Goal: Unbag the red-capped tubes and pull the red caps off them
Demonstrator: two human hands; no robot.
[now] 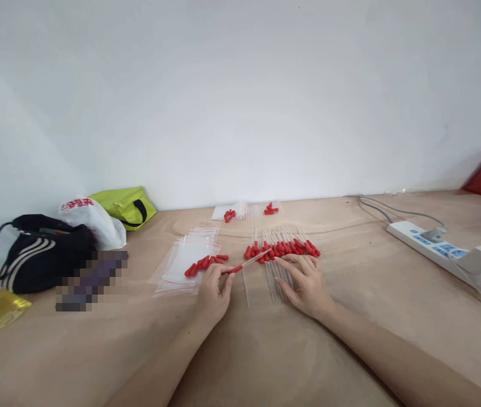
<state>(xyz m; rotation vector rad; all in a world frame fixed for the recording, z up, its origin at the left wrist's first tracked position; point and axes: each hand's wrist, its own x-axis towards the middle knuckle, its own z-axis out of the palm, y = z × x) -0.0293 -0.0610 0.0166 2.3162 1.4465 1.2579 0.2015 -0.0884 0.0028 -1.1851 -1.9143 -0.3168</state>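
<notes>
left hand (217,288) pinches a red-bulbed clear tube (235,269), right hand (308,282) spread at the tube pile (282,247), red bulbs (202,263) on plastic bags (183,257)

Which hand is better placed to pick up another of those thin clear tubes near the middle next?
Probably the right hand: it is right by the clear tubes and seems to hold nothing. The left hand already holds a red-ended tube.

Clear plastic on a smooth, faintly shiny desk (257,356)
At eight o'clock, glossy zip bags (178,260); at four, smooth, rubbery-looking bulbs (282,247) on glassy tubes (269,281); at nine, a matt, cloth-like black bag (62,249); at three, a smooth plastic power strip (405,230).
</notes>
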